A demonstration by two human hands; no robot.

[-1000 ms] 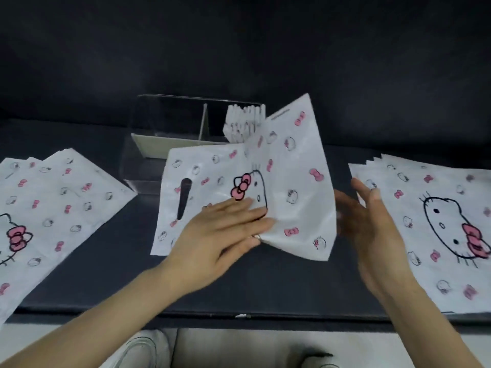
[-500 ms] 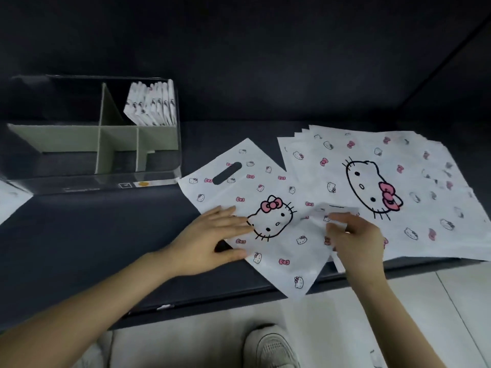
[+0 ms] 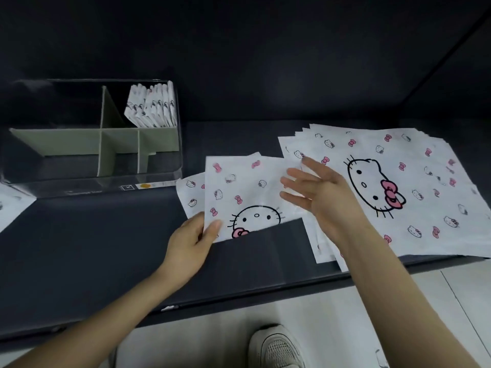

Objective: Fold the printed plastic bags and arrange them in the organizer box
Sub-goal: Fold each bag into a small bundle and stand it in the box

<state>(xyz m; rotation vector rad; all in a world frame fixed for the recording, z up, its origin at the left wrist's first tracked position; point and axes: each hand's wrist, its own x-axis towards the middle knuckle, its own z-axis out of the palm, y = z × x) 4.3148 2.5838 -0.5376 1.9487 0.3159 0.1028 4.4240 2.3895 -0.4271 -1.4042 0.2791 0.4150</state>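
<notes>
A white plastic bag (image 3: 244,192) printed with cat faces and pink bows lies folded over on the dark table. My left hand (image 3: 192,240) pinches its lower left corner between thumb and fingers. My right hand (image 3: 316,192) hovers open, fingers spread, over the bag's right edge. To the right lies a stack of flat printed bags (image 3: 414,187). The clear organizer box (image 3: 148,185) with pale green dividers stands at the back left. Several folded bags (image 3: 156,107) stand upright in its back right compartment.
Another pile of printed bags (image 3: 12,205) shows at the far left edge. The table's front edge (image 3: 239,298) runs across below my forearms, with a pale floor and a white shoe (image 3: 276,346) beneath. A dark wall rises behind the table.
The bag has been folded over, so the cat face now sits upside down at its lower edge. My left hand moved from pressing it flat to pinching its corner. My right hand let go and opened.
</notes>
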